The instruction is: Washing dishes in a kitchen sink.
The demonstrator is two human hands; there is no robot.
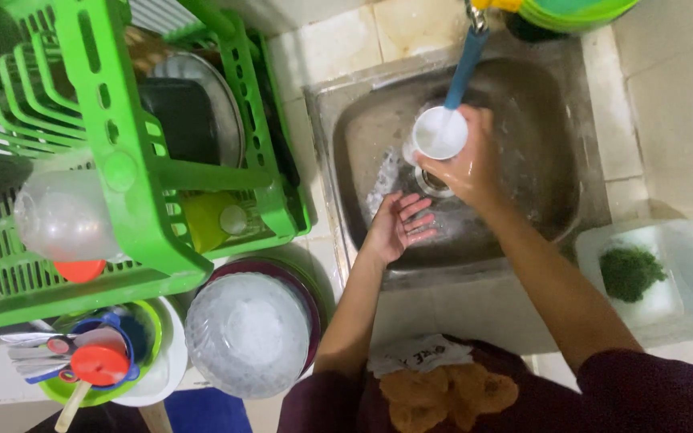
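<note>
White cup [439,133]: held over the steel sink [555,200], directly beneath the blue tap spout [465,68], mouth turned toward the camera. Water runs into it. It appears light, rigid and small, probably plastic or ceramic; material not resolvable. Wet throughout, so judged slippery. A wrap around the body wall is the safer hold; the rim alone would likely slide.

Right hand [465,164]: grip clenched around the cup's side and underside, fingers wrapped from below. Left hand [399,224]: released, palm up, fingers spread, holding nothing, just below and beside the cup, over the sink basin. Both hands look wet.

Surroundings: green dish rack [126,160] to the left with a clear upturned container [62,216] and a yellow cup [206,220] in it. Below the rack, an upturned clear bowl [250,333] on a darker plate, and a green bowl [150,317] with utensils. To the right, a clear tub [683,265] holding a green scouring pad [631,271].

Not resolved: the cup's base and any handle, covered by the right hand. The drain is mostly hidden behind hand and splashing water. Tap body is cut off at the top edge. Rack contents further back are dark and indistinct. Stacked green items at top right are cropped.
</note>
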